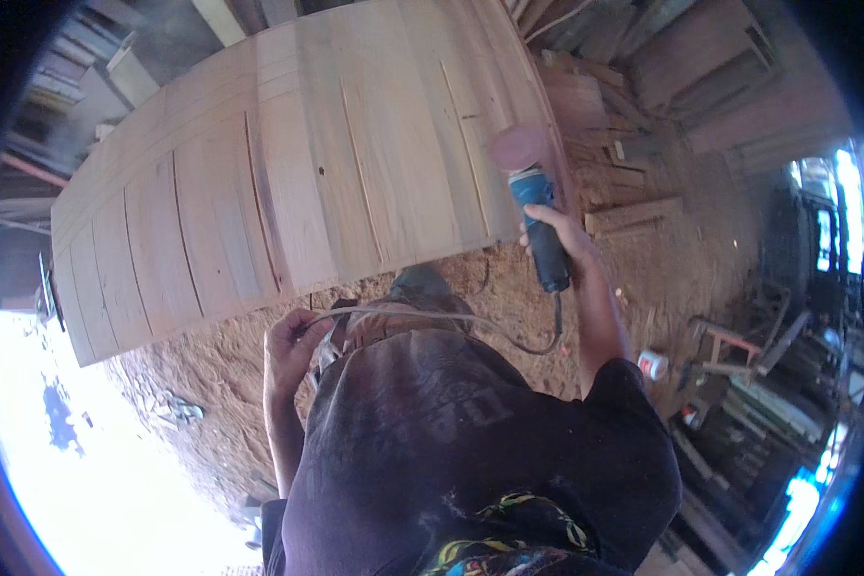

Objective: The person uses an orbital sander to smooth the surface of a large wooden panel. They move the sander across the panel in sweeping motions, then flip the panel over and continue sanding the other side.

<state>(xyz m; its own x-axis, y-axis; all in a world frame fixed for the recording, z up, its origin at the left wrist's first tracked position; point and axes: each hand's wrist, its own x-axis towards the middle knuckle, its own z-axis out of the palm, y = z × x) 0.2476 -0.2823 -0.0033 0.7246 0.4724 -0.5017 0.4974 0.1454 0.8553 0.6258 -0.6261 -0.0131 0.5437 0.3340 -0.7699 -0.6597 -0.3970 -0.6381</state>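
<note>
My right hand point(562, 235) is wrapped round the dark body of a blue angle grinder point(545, 230). Its round reddish sanding disc point(520, 147) is over the right edge of a large pale wooden door panel point(298, 182), and I cannot tell whether it touches the wood. A power cord point(509, 336) runs from the grinder's rear end and loops across in front of my body to my left hand point(293, 341). There the fingers are closed on the cord, near the panel's front edge. Long grooves run between the panel's boards.
Sawdust-covered ground point(221, 384) lies before the panel. Wood offcuts point(634, 216) are strewn to the right, with a white tub point(653, 364) and a wooden frame point(725, 346) farther down. Stacked timber point(130, 67) stands at the far left. Bright daylight enters at the lower left.
</note>
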